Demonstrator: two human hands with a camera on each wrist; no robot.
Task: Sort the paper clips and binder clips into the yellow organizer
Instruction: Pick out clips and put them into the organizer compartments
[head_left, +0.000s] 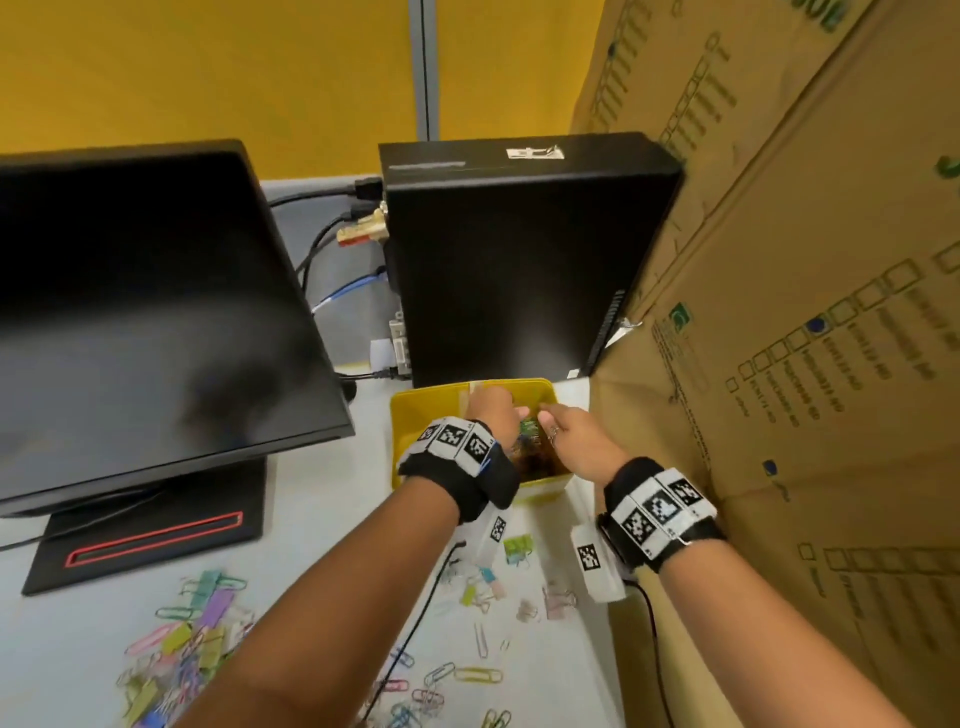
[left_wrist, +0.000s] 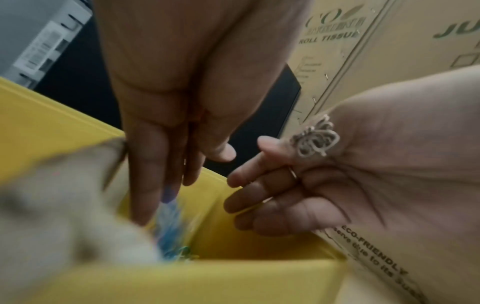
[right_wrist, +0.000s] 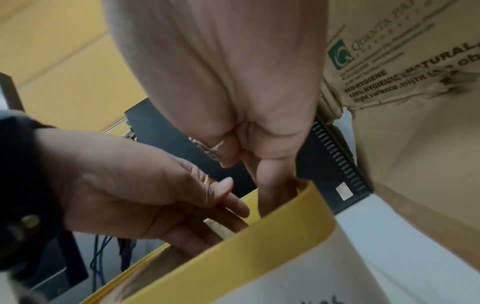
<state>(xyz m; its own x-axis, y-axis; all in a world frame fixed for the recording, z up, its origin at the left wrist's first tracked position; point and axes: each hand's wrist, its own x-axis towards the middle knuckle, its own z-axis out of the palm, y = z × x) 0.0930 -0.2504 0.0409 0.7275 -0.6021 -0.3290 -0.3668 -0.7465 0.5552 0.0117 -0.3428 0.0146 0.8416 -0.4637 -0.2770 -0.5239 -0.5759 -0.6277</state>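
Drop-off step was in hand: both hands were over the yellow organizer (head_left: 415, 410) at the back of the bench (head_left: 322, 525), just in front of the black PC tower (head_left: 519, 249). Left hand (head_left: 493, 408) reached into it with straight, loose fingers (left_wrist: 155, 174), grip open and holding nothing; blurred blue and green clips (left_wrist: 170, 222) were right below the fingertips, probably just let go. Right hand (head_left: 576, 436) had fingers loosely curled inside the organizer's right corner, at the wall; no clip was visible in that grip, so I judged it empty. Task looked only partly done. Many paper clips (head_left: 478, 674) and pastel binder clips (head_left: 519, 545) lay scattered on the bench near the person, with a bigger mixed pile (head_left: 182, 644) at left. Next move called for pulling back to pick up more, keeping types apart. The cardboard boxes (head_left: 805, 312) crowded the right side, the monitor (head_left: 145, 312) stood left, and a black wrist cable (head_left: 415, 623) crossed the clips.
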